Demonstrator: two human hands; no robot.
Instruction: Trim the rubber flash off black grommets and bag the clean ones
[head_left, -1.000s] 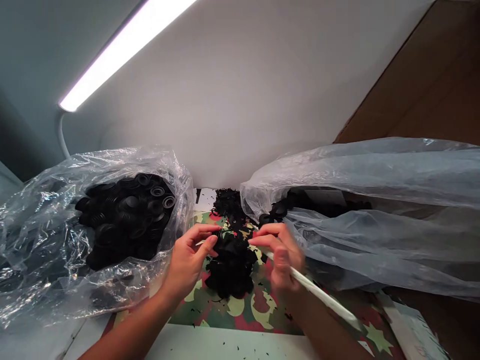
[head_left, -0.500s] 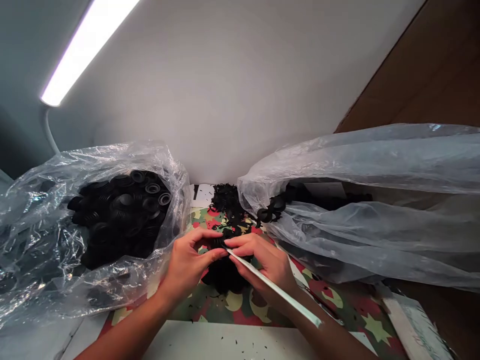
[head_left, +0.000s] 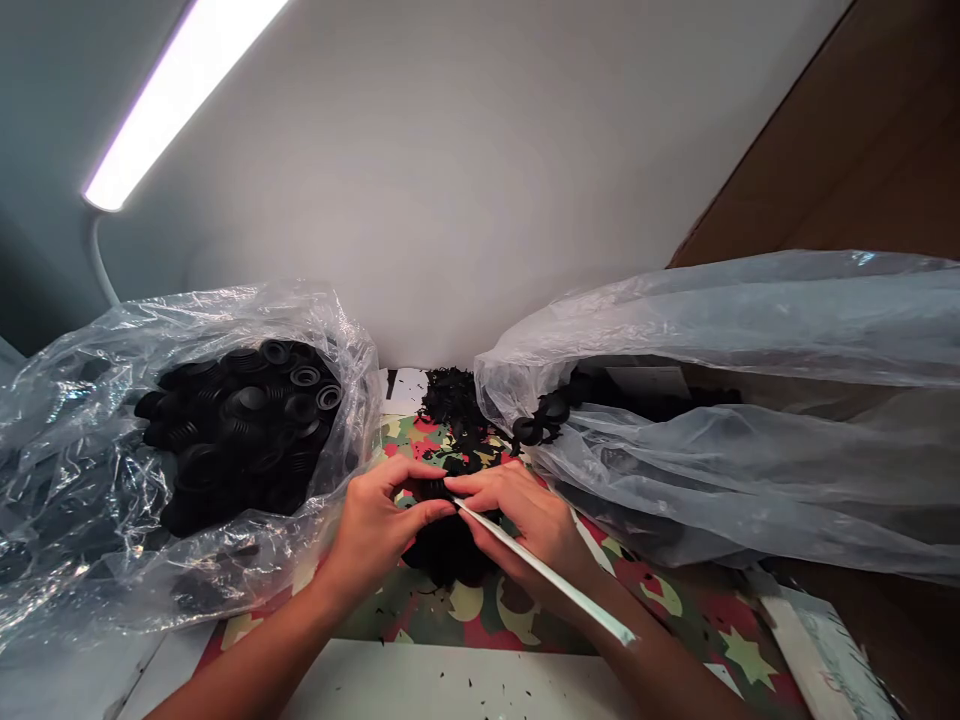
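Note:
My left hand (head_left: 375, 535) pinches a small black rubber part (head_left: 433, 489) between thumb and fingers, just above a small heap of black rubber parts (head_left: 450, 555) on a camouflage-patterned mat (head_left: 487, 610). My right hand (head_left: 525, 525) is closed on a thin white stick-like tool (head_left: 551, 580). The tool's tip touches the part held by the left hand. Its other end points back toward my right forearm.
A clear plastic bag (head_left: 90, 480) full of black round rubber parts (head_left: 247, 420) lies on the left. A second, larger clear bag (head_left: 750, 420) with a few black parts lies on the right. Black trimmings (head_left: 454, 405) are piled by the white wall. A strip lamp (head_left: 180, 100) glows at the upper left.
My hands came together over the heap. The right hand swung the white tool round until its tip met the part in the left hand. In the last half second they barely moved.

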